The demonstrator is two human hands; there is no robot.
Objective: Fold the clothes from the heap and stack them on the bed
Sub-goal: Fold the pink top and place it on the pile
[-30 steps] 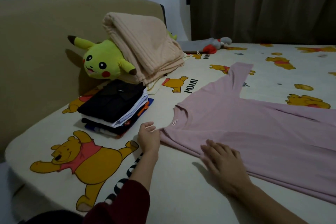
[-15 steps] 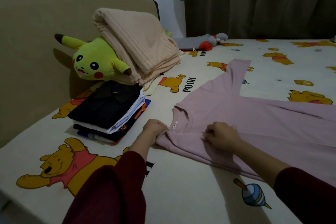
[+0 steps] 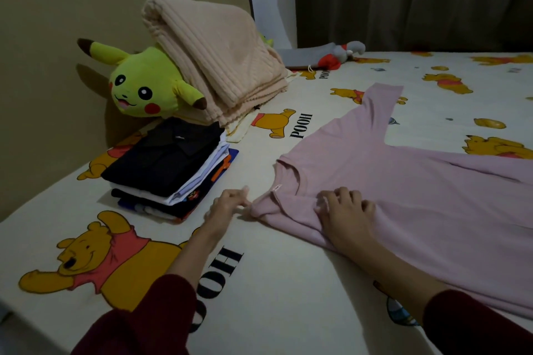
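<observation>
While the pink shirt (image 3: 403, 181) lies flat on the bed (image 3: 288, 282), long axis running rightward from its collar, the left hand (image 3: 227, 204) pinches the near shoulder corner and the right hand (image 3: 346, 210) curls into soft, thin knit beside the neckline; the folded stack (image 3: 170, 164) sits just left

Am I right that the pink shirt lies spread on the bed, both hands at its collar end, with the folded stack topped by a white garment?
Not quite. In the head view the folded stack is topped by a black garment; white shows only lower down. The rest holds: pink shirt spread on the bed, left hand and right hand at its collar end.
</observation>
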